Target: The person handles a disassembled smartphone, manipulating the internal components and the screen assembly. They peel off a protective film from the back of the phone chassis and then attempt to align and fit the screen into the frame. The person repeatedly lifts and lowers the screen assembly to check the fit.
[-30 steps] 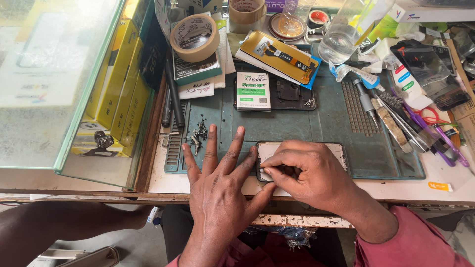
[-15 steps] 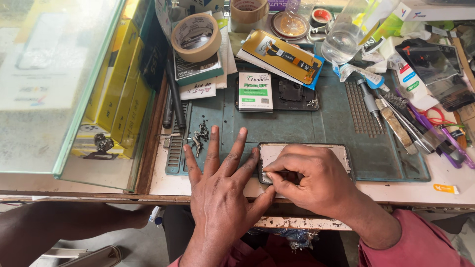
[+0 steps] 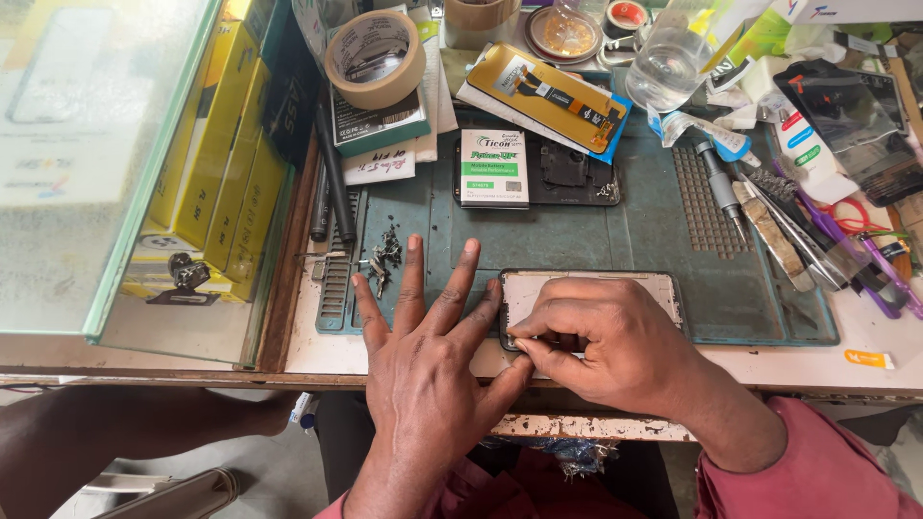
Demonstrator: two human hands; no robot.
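Two hands [image 3: 519,346] on phone [image 3: 596,293], screws [image 3: 385,258] and tweezers [image 3: 798,231] nearby.

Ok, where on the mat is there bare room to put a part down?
Bare mat lies between the open phone body and the phone frame under the right hand. More above the left hand, beside the screw pile. The tool cluster at right is crowded.
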